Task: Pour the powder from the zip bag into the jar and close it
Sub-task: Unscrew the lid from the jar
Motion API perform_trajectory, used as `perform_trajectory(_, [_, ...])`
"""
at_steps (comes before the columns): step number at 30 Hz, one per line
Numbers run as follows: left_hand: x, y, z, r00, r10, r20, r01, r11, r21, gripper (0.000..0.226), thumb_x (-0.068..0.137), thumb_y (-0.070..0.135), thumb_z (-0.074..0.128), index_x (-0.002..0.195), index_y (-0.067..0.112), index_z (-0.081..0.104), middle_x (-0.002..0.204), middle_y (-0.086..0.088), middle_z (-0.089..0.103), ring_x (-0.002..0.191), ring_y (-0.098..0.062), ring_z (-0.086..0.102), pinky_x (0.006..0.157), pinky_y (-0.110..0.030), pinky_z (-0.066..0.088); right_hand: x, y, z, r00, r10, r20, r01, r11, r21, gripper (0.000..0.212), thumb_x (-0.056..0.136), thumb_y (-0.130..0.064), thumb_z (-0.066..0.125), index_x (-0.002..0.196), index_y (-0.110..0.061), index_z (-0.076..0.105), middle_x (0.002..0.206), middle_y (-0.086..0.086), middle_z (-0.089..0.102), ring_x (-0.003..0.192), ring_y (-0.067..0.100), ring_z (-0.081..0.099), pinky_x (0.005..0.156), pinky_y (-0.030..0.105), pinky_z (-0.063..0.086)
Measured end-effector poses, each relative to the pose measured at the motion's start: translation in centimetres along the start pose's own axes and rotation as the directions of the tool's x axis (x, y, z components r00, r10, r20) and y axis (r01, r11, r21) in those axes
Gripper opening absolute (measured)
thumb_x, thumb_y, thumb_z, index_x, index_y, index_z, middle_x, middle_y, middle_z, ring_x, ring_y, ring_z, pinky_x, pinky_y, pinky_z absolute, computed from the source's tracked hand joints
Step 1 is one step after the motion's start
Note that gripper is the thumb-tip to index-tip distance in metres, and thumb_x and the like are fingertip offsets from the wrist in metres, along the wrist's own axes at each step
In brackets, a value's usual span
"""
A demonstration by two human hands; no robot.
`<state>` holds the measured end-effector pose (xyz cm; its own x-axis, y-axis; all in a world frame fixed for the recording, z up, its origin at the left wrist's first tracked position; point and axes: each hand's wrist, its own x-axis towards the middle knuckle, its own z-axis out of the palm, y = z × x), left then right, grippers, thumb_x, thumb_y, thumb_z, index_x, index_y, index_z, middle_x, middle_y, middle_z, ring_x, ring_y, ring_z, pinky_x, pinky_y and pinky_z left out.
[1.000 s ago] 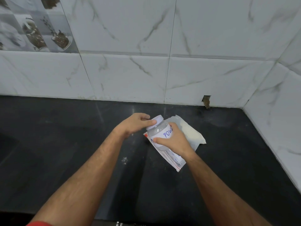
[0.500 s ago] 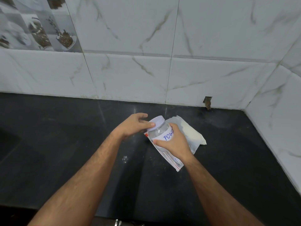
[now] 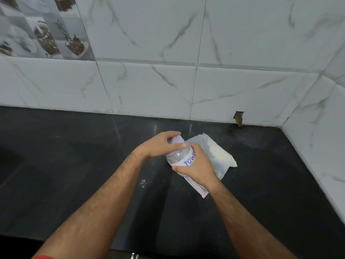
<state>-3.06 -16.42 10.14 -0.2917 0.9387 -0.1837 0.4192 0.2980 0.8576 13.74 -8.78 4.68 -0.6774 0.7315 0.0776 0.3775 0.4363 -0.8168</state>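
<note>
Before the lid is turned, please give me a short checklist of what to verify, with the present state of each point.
1. Right hand holds the jar body: ok.
2. Left hand covers the lid: ok.
3. Zip bag lies on the counter, powder inside: ok.
4. Jar upright: not ok, tilted.
5. Lid tight or loose: cannot tell.
6. Counter clean: not ok, small white spill.

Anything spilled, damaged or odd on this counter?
A few white specks of powder lie spilled on the black counter, left of the jar. The wall tile has a chipped hole at its base. The bag still holds powder.
</note>
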Motion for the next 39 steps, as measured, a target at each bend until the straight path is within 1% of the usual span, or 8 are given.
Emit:
perform_trajectory(4, [0.1,-0.4,-0.5,0.998,-0.06,0.014,0.058,0.992,0.112,0.055,0.073,0.046,0.082,0.12,0.026,0.064,0.118,0.009,0.069,0.104,-0.009,0.067,0.087,-0.027,0.056,-0.1,0.6,0.9,1.0,-0.016,0.006,0.016,0.998,-0.059,0.074,0.05,-0.051,0.082,0.115,-0.036,0.05,0.106,-0.014,0.062,0.092,0.008,0.063,0.08,0.034,0.059])
perform_trajectory(8, [-0.1,-1.7,-0.5,0.977,-0.185,-0.107,0.165,0.971,-0.174,0.048,0.074,0.051,0.072,0.106,0.016,0.07,0.096,0.0,0.074,0.08,-0.014,0.072,0.069,-0.029,0.058,-0.3,1.5,1.9,1.0,0.003,-0.008,-0.003,0.999,-0.054,0.081,0.05,-0.049,0.085,0.121,-0.029,0.052,0.113,-0.011,0.059,0.101,0.01,0.06,0.084,0.035,0.058])
perform_trajectory(13, [-1.9,-7.6,-1.7,0.871,-0.491,-0.008,0.343,0.62,-0.705,0.051,0.092,0.053,0.049,0.114,0.009,0.059,0.108,-0.022,0.066,0.094,-0.033,0.07,0.075,-0.045,0.063,-0.7,2.0,2.8,0.998,0.066,-0.007,-0.066,0.998,-0.025,0.081,0.05,-0.054,0.086,0.12,-0.034,0.051,0.111,-0.015,0.064,0.1,0.007,0.065,0.08,0.028,0.059])
perform_trajectory(17, [-3.5,-13.0,-1.3,0.813,-0.58,0.061,0.367,0.428,-0.826,0.059,0.087,0.061,0.062,0.116,0.009,0.059,0.115,-0.022,0.067,0.102,-0.037,0.07,0.072,-0.044,0.063,-1.2,2.1,3.9,0.996,0.09,0.002,-0.09,0.993,-0.073,0.089,0.05,-0.061,0.083,0.126,-0.03,0.051,0.117,-0.013,0.064,0.108,0.013,0.061,0.093,0.038,0.056])
perform_trajectory(21, [-3.7,-16.0,-0.8,0.772,-0.622,-0.132,0.315,0.554,-0.771,0.029,0.094,0.016,0.066,0.119,0.003,0.059,0.133,-0.024,0.057,0.103,-0.033,0.064,0.067,-0.039,0.061,-1.7,1.9,5.4,0.993,0.113,0.022,-0.112,0.993,-0.047,0.084,0.049,-0.06,0.083,0.123,-0.034,0.051,0.113,-0.017,0.064,0.105,0.007,0.061,0.093,0.035,0.054])
perform_trajectory(24, [-3.2,-17.0,-0.8,0.717,-0.634,-0.288,0.337,0.678,-0.653,0.019,0.093,0.004,0.061,0.112,-0.002,0.06,0.129,-0.028,0.059,0.1,-0.033,0.062,0.056,-0.033,0.061,-2.3,1.3,6.3,0.996,0.086,0.024,-0.087,0.996,0.017,0.073,0.05,-0.054,0.086,0.114,-0.054,0.048,0.105,-0.029,0.064,0.101,-0.009,0.06,0.08,0.01,0.048])
perform_trajectory(33, [-2.5,-16.7,-1.5,0.688,-0.431,-0.584,0.471,0.877,-0.093,0.051,0.083,0.017,0.072,0.131,0.007,0.06,0.127,-0.012,0.067,0.118,-0.032,0.06,0.089,-0.032,0.045,-2.4,1.3,8.7,0.999,0.014,0.042,-0.016,0.999,0.039,0.069,0.055,-0.052,0.09,0.114,-0.041,0.056,0.106,-0.028,0.066,0.104,-0.013,0.06,0.082,0.003,0.046])
perform_trajectory(39, [-3.7,-16.6,-0.9,0.723,-0.35,-0.596,0.393,0.917,-0.061,0.053,0.085,0.017,0.071,0.136,0.007,0.057,0.135,-0.013,0.063,0.125,-0.029,0.057,0.103,-0.036,0.043,-2.3,1.9,9.8,0.995,0.057,0.087,-0.057,0.998,-0.003,0.081,0.056,-0.054,0.09,0.121,-0.049,0.041,0.112,-0.04,0.049,0.109,-0.029,0.044,0.076,-0.009,0.034])
